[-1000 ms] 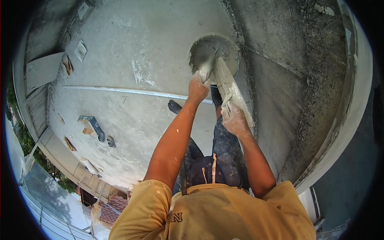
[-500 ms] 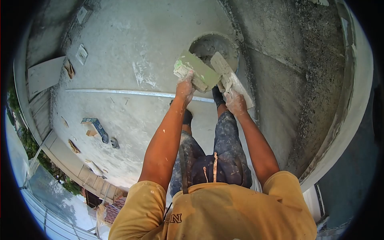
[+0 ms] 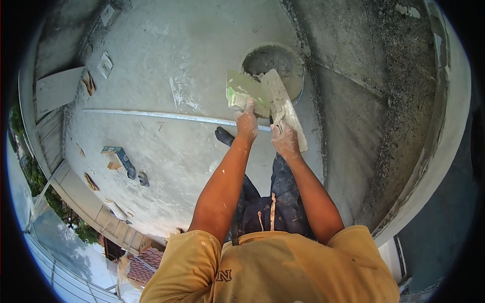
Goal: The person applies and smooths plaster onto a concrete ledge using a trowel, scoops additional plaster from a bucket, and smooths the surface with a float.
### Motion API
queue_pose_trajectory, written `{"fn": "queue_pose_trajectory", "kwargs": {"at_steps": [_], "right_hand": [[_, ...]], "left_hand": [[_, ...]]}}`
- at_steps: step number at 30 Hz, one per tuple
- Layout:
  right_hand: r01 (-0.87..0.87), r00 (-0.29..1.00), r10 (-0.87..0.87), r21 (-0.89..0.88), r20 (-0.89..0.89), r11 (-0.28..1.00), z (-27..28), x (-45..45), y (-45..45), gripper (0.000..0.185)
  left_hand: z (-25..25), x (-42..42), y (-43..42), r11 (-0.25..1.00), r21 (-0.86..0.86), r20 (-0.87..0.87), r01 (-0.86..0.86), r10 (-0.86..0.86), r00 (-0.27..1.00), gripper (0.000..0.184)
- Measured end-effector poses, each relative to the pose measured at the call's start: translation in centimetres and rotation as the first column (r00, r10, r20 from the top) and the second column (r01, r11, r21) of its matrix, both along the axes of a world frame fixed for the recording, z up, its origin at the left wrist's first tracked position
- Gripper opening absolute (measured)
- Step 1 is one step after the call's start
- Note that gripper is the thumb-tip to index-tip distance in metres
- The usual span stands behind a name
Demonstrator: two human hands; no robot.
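My left hand [image 3: 246,124] is closed on a green plastering float [image 3: 238,86], its face smeared with grey mortar. A long, pale, mortar-caked trowel [image 3: 279,93] is in my right hand [image 3: 285,139], whose fingers wrap round its grip. The two tools meet or overlap at their inner edges, just in front of the round bucket [image 3: 246,59]. Wet grey mortar [image 3: 275,58] fills part of that bucket, and the tools cover its near rim.
A long straight bar [image 3: 166,116] lies across the concrete floor. To the left are an open box [image 3: 117,157], a pair of dark shoes [image 3: 143,179] and a leaning board [image 3: 59,91]. A rough grey wall [image 3: 353,126] rises along the right side.
My right hand has come left and toward me, bringing the trowel closer to the float. My left hand has shifted slightly right and nearer. One foot now shows farther left.
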State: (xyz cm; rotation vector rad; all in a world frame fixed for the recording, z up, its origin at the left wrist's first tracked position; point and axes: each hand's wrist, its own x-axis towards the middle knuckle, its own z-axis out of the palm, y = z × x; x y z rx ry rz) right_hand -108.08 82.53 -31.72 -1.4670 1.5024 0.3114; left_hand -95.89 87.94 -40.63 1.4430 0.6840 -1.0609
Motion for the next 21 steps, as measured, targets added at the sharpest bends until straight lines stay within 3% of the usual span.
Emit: {"fn": "queue_pose_trajectory", "kwargs": {"at_steps": [2,4,8,9,12,15,17,19,20,21], "right_hand": [[-0.151,0.981,0.141,-0.066,-0.135,0.986,-2.9,-0.2,-2.3,0.033],[-0.158,0.981,0.147,-0.09,-0.126,0.983,-3.3,-1.3,-4.4,0.031],[-0.232,0.923,0.312,-0.321,0.225,0.918,-2.0,-5.0,-2.8,0.029],[-0.315,0.916,0.359,-0.235,0.176,0.919,-1.5,-5.1,-2.3,0.029],[-0.378,0.923,0.383,-0.119,0.024,0.918,-3.8,-3.7,-2.6,0.03],[-0.197,0.978,0.205,-0.181,0.026,0.964,-7.9,-2.0,-6.7,0.031],[-0.125,0.988,0.142,-0.218,0.065,0.968,-6.5,-1.7,-8.8,0.033],[-0.112,0.981,0.152,-0.291,0.119,0.95,-2.9,-2.7,-9.9,0.037],[-0.083,0.982,0.121,-0.24,0.148,0.967,-1.7,-4.0,-10.1,0.038],[-0.053,0.981,0.087,-0.193,0.175,0.98,-0.3,-5.2,-10.2,0.04]], "left_hand": [[-0.3,-0.6,1.1,0.999,-0.044,-0.044,0.02,-0.022,0.999,0.055],[0.9,0.2,1.1,0.986,-0.164,-0.08,0.006,-0.019,0.997,0.055],[1.8,2.4,1.2,0.98,-0.199,-0.132,0.011,-0.038,0.991,0.056],[1.6,2.7,0.9,0.981,-0.19,-0.146,0.031,-0.06,0.987,0.054],[1.1,2.8,0.6,0.973,-0.175,-0.157,0.148,-0.176,0.972,0.052],[0.8,3.0,1.0,0.925,-0.15,-0.005,0.348,-0.353,0.936,0.057],[2.4,3.5,-0.2,0.881,-0.095,0.183,0.464,-0.443,0.878,0.058],[3.3,5.4,-0.6,0.686,0.119,0.216,0.717,-0.723,0.656,0.054],[3.8,6.4,-0.8,0.551,0.22,0.204,0.805,-0.833,0.514,0.052],[4.4,6.9,-1.1,0.568,0.212,0.292,0.795,-0.814,0.503,0.043]]}}
